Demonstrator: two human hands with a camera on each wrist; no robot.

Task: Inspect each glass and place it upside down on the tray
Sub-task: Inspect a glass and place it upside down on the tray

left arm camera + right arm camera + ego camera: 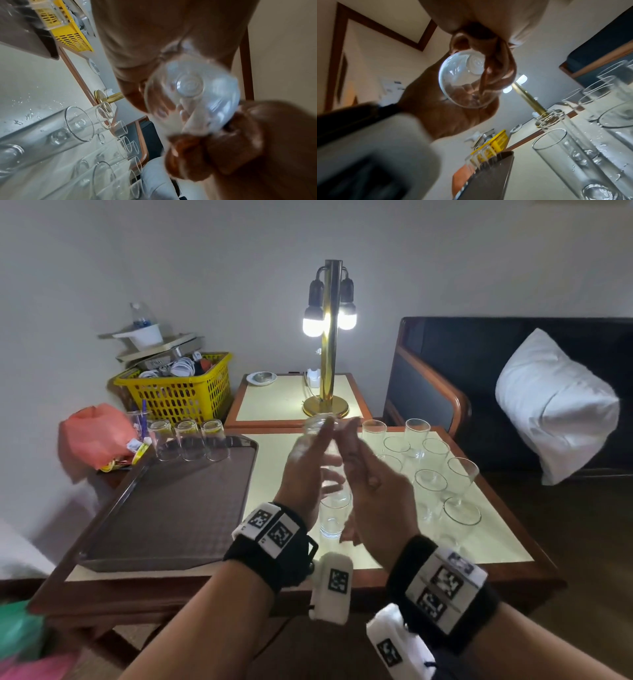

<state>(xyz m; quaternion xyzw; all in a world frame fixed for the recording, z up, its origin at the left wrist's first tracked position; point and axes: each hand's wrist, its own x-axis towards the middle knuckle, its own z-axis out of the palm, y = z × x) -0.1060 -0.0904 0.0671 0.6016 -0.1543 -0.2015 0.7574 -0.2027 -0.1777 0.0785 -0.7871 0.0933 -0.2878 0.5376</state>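
Both hands hold one clear glass (330, 470) up above the table's middle. My left hand (306, 467) wraps its left side and my right hand (368, 477) grips its right side. The left wrist view looks into the glass's (190, 94) open mouth, with fingers (158, 112) showing through the wall. From the right wrist the glass (462, 83) appears tilted, with fingers (498, 70) curled on it. Three glasses (190, 441) stand upside down along the far edge of the brown tray (164, 508). Several upright glasses (431, 484) stand on the table at the right, and one more glass (334, 520) stands below the hands.
A lit brass lamp (329, 337) stands on the side table behind. A yellow basket (178, 393), an orange bag (96, 436) and a plastic cup (138, 422) with a pen sit beyond the tray. A white pillow (555, 405) lies on the dark sofa at the right. Water drops dot the tabletop (30, 108).
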